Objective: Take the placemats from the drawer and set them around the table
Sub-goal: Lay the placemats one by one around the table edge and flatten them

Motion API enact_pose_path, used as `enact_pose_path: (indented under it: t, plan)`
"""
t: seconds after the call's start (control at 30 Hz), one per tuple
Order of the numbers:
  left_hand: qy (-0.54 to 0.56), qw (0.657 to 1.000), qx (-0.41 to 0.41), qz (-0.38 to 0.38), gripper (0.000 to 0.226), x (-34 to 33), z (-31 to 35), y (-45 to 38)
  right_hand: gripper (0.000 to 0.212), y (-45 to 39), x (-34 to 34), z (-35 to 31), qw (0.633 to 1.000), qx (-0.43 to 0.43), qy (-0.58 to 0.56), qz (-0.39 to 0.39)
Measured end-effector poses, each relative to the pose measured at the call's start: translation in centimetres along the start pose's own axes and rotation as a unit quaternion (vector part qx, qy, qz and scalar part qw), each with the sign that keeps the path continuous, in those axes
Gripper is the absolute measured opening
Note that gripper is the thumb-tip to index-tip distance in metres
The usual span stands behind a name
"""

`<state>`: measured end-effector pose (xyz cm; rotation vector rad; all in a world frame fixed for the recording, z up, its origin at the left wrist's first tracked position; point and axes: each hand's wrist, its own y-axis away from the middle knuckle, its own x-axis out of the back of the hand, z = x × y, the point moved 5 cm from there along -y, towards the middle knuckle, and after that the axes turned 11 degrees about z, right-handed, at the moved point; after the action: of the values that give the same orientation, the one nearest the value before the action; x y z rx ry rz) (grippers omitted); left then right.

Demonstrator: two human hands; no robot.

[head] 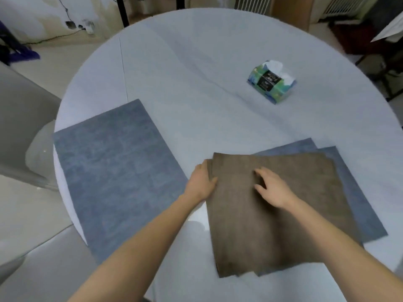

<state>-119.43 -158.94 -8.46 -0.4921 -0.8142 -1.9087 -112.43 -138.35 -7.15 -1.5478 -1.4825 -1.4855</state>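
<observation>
One blue placemat (117,173) lies flat by itself at the left edge of the round white table (196,73). A stack of placemats (294,214) sits at the near right, brown side up on top, with blue mats (357,199) fanned out beneath it. My left hand (201,182) grips the stack's left edge, thumb on top of the brown mat. My right hand (272,188) rests on the top brown mat, fingers bent with the tips pressing down on it.
A green and blue tissue pack (271,80) lies on the far right part of the table. A grey chair (24,131) stands at the left beside the table. A power strip and cables lie on the floor at the far left.
</observation>
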Motion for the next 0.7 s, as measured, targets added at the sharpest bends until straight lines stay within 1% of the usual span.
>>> enact_pose_path:
  t: [0.07,0.13,0.17,0.23,0.3,0.37,0.43,0.5,0.6,0.7]
  plan:
    - [-0.049,0.996,0.031,0.060,0.057,-1.4,0.4,1.2,0.062,1.7,-0.7,2.2,1.000,0.007,-0.011,-0.025]
    - [-0.095,0.987,0.052,0.119,0.047,-2.3,1.3,2.7,0.067,3.5,-1.3,3.4,0.999,0.020,-0.033,-0.039]
    - [-0.092,0.984,0.072,0.134,0.042,-2.8,1.7,3.6,0.070,4.4,-1.6,3.8,0.998,0.028,-0.047,-0.045]
    - [-0.056,0.981,0.127,0.134,0.043,-4.2,2.0,5.7,0.079,6.2,-2.1,4.2,0.995,0.059,-0.063,-0.055]
    - [-0.026,0.975,0.182,0.126,0.054,-5.6,1.8,8.2,0.094,8.3,-2.9,4.5,0.988,0.120,-0.049,-0.082]
    - [-0.019,0.965,0.228,0.128,0.060,-6.4,1.1,10.0,0.110,10.3,-3.9,5.4,0.973,0.197,0.010,-0.116]
    - [-0.011,0.952,0.276,0.135,0.060,-6.5,0.4,10.6,0.117,12.0,-4.4,6.7,0.949,0.268,0.097,-0.137]
    - [0.010,0.942,0.306,0.139,0.056,-6.3,-0.2,10.6,0.115,13.0,-4.4,8.0,0.934,0.293,0.155,-0.133]
    - [0.034,0.931,0.331,0.148,0.052,-6.1,-0.8,10.5,0.109,13.8,-4.2,8.5,0.939,0.275,0.170,-0.118]
    - [0.073,0.926,0.337,0.155,0.043,-6.2,-1.5,10.9,0.099,14.7,-4.9,7.8,0.933,0.284,0.199,-0.094]
